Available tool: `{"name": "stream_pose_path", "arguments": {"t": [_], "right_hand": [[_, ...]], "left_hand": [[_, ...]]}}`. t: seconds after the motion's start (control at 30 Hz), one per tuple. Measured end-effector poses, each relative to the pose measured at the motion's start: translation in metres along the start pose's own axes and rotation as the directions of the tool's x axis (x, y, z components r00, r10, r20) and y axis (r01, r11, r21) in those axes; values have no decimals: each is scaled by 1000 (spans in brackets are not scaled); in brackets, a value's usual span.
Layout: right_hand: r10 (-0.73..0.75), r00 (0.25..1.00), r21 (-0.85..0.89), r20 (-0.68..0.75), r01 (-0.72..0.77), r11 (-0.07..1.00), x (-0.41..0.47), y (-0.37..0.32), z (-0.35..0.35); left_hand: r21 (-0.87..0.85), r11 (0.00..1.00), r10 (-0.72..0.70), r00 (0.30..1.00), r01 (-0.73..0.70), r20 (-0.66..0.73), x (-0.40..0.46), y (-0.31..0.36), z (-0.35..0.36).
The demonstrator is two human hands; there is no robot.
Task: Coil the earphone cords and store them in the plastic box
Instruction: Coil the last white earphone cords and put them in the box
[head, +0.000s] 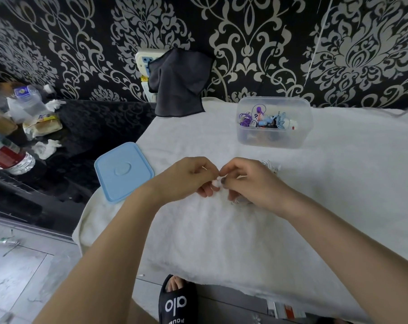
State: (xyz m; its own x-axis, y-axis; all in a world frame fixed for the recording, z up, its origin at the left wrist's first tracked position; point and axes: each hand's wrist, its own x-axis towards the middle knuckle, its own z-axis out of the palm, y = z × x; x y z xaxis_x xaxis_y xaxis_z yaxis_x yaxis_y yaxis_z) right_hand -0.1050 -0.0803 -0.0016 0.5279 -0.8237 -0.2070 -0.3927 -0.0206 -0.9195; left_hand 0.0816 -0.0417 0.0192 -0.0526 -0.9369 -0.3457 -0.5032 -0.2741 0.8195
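Earphone cord [218, 181], mostly hidden, pinched between both hands [221, 181] over white cloth [245, 242].

Open white-covered counter [338, 206] lies near and right. The clear plastic box [274, 122] stands far right, its top open. The blue lid [123, 170] lies at the left edge, the dark cloth [179, 83] hanging far behind.
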Motion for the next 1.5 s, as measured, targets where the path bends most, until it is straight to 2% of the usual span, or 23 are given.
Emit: {"name": "stream_pose_path", "arguments": {"t": [0.07,0.1,0.2,0.33,0.43,0.57,0.7,0.9,1.1,1.5], "right_hand": [[41,999,32,-21,-40,999,1,0,-1],[58,998,46,-23,-57,997,1,1,-2],[91,996,58,-9,-90,994,1,2,-2],[73,997,48,-5,-73,996,1,2,-1],[53,999,52,5,-54,997,-1,2,0],[63,998,83,-10,-62,995,-1,1,-1],[90,995,149,-38,-83,985,-2,0,-4],[101,992,278,-78,-75,958,-2,-4,-6],[29,993,238,-111,-2,971,-3,-5,-5],[-8,992,187,-127,31,982,-6,-8,-5]], "left_hand": [[-38,998,-51,996,48,-80,2,-4,-6],[-4,998,-67,987,67,-146,3,-8,-10],[256,958,-48,953,129,-299,5,-21,-16],[430,902,62,969,47,-238,9,-29,-7],[488,873,135,965,-8,-226,17,-29,1],[541,841,167,957,-12,-239,25,-31,6],[541,841,176,954,-18,-242,26,-29,6],[377,909,281,927,-175,-247,11,-14,9],[226,942,296,932,-249,-208,1,-5,13],[187,947,297,933,-260,-203,-4,-3,10]]}}
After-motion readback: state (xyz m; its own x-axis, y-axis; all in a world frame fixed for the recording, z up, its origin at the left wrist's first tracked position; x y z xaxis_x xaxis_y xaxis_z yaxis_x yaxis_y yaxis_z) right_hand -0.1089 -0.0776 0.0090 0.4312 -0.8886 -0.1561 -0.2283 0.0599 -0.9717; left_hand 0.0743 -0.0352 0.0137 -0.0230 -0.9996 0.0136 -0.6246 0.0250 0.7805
